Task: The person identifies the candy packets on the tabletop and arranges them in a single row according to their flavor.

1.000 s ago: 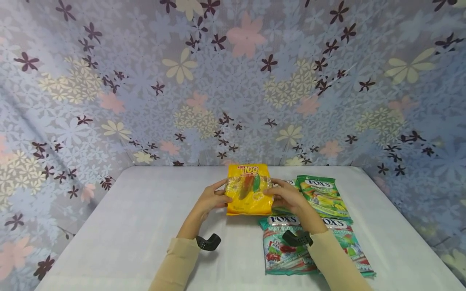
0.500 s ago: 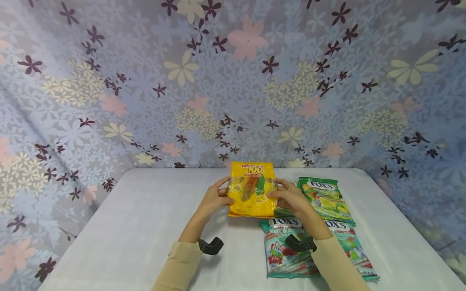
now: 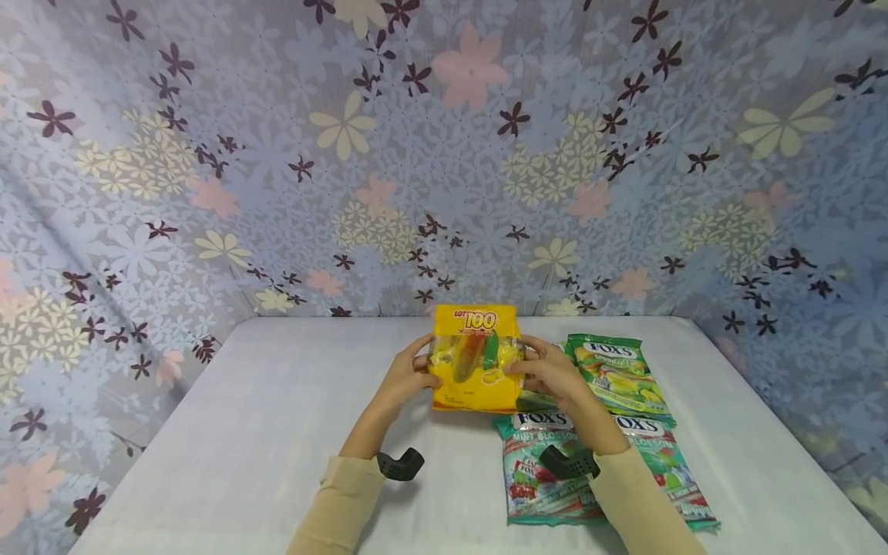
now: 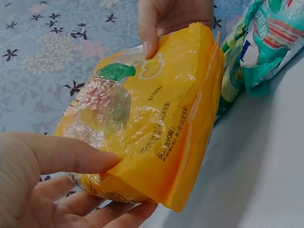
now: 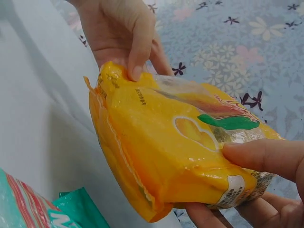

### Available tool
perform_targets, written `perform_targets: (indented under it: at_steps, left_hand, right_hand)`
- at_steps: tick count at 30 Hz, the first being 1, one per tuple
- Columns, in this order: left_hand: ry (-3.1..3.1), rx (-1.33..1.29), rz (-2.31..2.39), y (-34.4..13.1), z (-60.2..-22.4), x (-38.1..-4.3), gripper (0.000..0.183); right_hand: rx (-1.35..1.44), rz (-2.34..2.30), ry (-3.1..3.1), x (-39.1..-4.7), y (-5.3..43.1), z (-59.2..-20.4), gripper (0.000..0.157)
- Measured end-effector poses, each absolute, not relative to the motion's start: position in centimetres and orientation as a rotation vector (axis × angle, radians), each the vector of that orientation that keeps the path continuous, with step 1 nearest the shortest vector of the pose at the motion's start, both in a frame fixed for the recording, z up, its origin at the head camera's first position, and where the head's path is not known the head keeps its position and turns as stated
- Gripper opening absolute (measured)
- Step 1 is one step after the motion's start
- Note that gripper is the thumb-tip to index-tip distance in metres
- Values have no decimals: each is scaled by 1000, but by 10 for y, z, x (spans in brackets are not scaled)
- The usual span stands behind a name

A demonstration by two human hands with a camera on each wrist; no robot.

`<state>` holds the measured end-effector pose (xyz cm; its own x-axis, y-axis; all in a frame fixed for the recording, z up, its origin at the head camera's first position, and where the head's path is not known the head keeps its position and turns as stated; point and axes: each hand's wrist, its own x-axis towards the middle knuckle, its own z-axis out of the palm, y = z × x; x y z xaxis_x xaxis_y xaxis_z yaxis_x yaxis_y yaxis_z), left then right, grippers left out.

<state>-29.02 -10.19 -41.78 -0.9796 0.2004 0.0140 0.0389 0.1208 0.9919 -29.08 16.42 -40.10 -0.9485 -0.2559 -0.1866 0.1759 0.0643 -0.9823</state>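
Gripping: left hand point(image 3: 404, 379) and right hand point(image 3: 556, 378) pinch opposite sides of LOT 100 bag point(image 3: 475, 361)
Bag: plump glossy yellow plastic, above white tabletop point(image 3: 277, 416)
FOX'S bags point(image 3: 526, 482): crinkled, flat-lying, tabletop's right side

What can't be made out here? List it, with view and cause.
Head: small print low on the yellow bag, too small.
Head: most of the green bag behind the right hand, hidden by hand and yellow bag.
Head: part of the rightmost teal bag, hidden by the right sleeve.
Right wrist: a lower-left teal packet, cut off by the frame.
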Motion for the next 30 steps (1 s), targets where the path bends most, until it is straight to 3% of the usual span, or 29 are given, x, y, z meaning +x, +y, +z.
perform_targets:
  at_steps: [10,30]
  left_hand:
    - [2294,317,2004,-103,-417,-290,85]
    - [2392,145,1910,-99,-414,-289,81]
  right_hand:
    - [-65,-2004,2070,-290,159,-399,82]
    - [9,-1960,1980,-295,160,-404,88]
